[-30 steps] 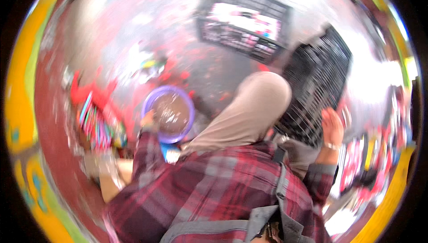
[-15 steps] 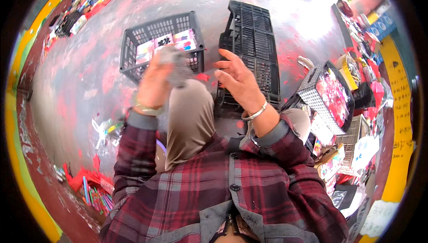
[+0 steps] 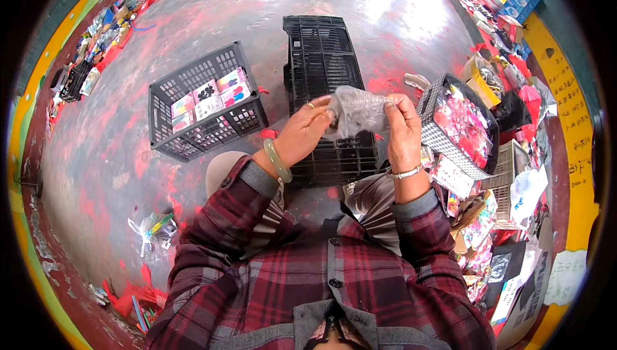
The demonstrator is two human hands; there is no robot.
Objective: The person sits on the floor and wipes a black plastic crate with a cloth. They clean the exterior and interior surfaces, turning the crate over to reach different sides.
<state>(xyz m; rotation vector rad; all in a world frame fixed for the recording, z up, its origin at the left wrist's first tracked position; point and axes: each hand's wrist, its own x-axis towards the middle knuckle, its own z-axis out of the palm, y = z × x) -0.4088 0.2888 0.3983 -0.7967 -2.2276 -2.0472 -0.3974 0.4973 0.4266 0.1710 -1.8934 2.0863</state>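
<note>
Between my two hands stretches a crinkled, see-through greyish plastic bag (image 3: 357,113). Its left end is pinched by my left hand (image 3: 301,133), which wears a ring and has a green bangle at the wrist. At the other end my right hand (image 3: 405,128), with a silver bangle, grips the bag with its fingers closed. Whether anything lies inside the bag I cannot tell. Beneath and behind it is a black slatted plastic crate (image 3: 321,61), partly hidden by the bag and my hands.
To the left, a dark plastic crate (image 3: 162,133) holds several small colourful packs (image 3: 207,90). On the right, a black-and-white basket (image 3: 443,141) is full of pink-and-red packets (image 3: 464,125). Clutter lines both walls, and a clear bag (image 3: 152,229) lies on the floor at left.
My left hand has moved right with the plastic bag, and my right hand has closed on its other end. The view has shifted, and the crates appear further left.
</note>
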